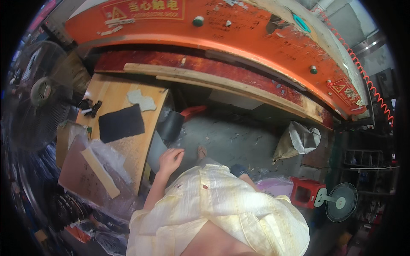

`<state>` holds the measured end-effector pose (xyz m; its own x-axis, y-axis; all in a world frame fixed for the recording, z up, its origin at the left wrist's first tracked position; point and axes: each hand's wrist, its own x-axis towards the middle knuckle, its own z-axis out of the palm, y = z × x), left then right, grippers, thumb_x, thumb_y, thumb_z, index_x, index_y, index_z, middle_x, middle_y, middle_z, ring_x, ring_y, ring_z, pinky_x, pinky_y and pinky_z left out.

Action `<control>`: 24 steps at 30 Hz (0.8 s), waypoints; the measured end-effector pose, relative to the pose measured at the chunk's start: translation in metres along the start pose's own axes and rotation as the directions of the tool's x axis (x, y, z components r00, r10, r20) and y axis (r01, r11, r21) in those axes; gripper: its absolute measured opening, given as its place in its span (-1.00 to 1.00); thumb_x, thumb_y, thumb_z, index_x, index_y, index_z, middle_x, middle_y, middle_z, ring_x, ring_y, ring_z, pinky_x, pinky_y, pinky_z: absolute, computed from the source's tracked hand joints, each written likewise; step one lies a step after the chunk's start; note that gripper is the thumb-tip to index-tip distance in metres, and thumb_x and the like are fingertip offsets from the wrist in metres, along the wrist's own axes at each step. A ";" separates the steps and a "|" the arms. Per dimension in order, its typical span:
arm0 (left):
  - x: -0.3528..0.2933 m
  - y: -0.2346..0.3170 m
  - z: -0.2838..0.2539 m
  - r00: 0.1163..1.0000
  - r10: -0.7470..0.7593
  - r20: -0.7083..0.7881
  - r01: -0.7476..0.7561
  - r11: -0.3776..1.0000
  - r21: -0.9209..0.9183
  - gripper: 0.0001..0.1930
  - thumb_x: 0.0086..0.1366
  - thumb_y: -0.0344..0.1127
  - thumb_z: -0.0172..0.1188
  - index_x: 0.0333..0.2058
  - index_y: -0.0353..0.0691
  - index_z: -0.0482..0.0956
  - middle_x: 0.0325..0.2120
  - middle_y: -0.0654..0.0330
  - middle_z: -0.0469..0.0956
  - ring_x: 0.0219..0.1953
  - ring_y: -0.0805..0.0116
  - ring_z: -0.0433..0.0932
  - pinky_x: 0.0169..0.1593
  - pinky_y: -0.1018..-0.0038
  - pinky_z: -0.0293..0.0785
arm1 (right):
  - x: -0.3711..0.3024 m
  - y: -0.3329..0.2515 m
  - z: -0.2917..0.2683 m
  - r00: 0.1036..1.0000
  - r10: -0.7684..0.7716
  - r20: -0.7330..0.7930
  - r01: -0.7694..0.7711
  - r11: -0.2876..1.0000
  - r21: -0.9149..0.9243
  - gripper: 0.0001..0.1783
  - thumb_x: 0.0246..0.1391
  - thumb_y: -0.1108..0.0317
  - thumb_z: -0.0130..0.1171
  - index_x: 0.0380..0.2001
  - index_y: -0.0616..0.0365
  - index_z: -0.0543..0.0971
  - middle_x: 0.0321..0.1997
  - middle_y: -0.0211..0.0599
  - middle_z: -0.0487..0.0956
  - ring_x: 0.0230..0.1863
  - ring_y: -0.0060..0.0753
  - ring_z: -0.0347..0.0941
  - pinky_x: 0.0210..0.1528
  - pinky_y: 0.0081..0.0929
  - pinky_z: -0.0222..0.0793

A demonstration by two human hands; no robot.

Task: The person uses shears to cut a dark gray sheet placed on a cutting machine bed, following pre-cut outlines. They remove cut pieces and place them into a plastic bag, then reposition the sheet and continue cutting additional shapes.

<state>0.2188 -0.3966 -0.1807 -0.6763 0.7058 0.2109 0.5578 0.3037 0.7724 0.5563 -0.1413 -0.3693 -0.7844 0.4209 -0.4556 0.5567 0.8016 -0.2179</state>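
Observation:
My left hand (171, 160) hangs in front of my shirt, beside the right edge of a wooden table (124, 158). Its fingers are loosely bent, and nothing shows in them. On that table lie a black rectangular pad (121, 123) and an irregular pale grey piece (142, 100). Only a bit of my right hand or wrist (247, 178) shows past the shirt, next to a dark blue item (237, 170). Its fingers are hidden, and I cannot tell whether it holds that item. A black cylindrical bin (171, 126) stands just beyond my left hand.
Ahead stretches an orange machine (256, 51) with wooden strips (222, 83) along its front ledge. A large fan (40, 94) is at left. On the right are an open sack (294, 141), a red stool (304, 192), a small fan (340, 202) and a coiled red hose (354, 55).

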 end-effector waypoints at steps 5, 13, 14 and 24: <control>-0.022 0.033 -0.036 0.984 0.159 -0.085 -0.173 0.966 -0.191 -0.94 0.03 -0.34 0.28 -0.48 -0.14 0.62 -0.56 0.24 0.57 -0.48 0.26 0.54 -0.41 0.44 0.43 | -0.004 -0.084 -0.004 0.993 0.097 -0.071 -0.088 0.988 0.123 -0.76 -0.05 0.19 0.13 -0.38 0.12 0.54 -0.39 -0.18 0.55 -0.35 -0.14 0.50 -0.32 -0.26 0.39; -0.035 0.021 -0.047 0.953 0.286 0.097 -0.273 0.953 -0.134 -0.92 0.08 -0.30 0.24 -0.47 -0.15 0.62 -0.54 0.22 0.58 -0.44 0.23 0.55 -0.38 0.38 0.44 | 0.037 -0.161 -0.116 0.918 0.202 -0.341 0.068 0.767 0.638 -0.70 0.07 0.14 0.10 -0.43 0.20 0.55 -0.58 -0.30 0.53 -0.53 -0.46 0.43 -0.43 -0.45 0.35; -0.030 0.016 -0.046 0.951 0.282 0.123 -0.268 0.956 -0.118 -0.91 0.09 -0.29 0.23 -0.46 -0.14 0.62 -0.53 0.22 0.58 -0.42 0.23 0.55 -0.36 0.37 0.45 | 0.047 -0.157 -0.145 0.883 0.274 -0.382 -0.022 0.835 0.549 -0.71 0.05 0.14 0.13 -0.36 0.17 0.56 -0.47 -0.22 0.58 -0.43 -0.34 0.50 -0.32 -0.39 0.39; 0.064 0.011 -0.028 0.970 0.123 0.210 -0.138 0.989 0.058 -0.88 0.14 -0.25 0.18 -0.39 -0.11 0.62 -0.44 0.25 0.57 -0.30 0.22 0.51 -0.23 0.33 0.45 | 0.139 -0.098 -0.379 0.715 0.104 -0.691 -0.291 0.943 -0.159 -0.37 -0.10 -0.11 0.17 0.00 0.00 0.47 0.06 -0.20 0.47 0.13 -0.13 0.34 0.10 -0.18 0.28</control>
<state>0.1679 -0.3658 -0.1420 -0.4860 0.8565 0.1738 0.6729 0.2399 0.6998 0.2887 0.0001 -0.0840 -0.6918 0.6781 0.2483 0.7102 0.7010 0.0644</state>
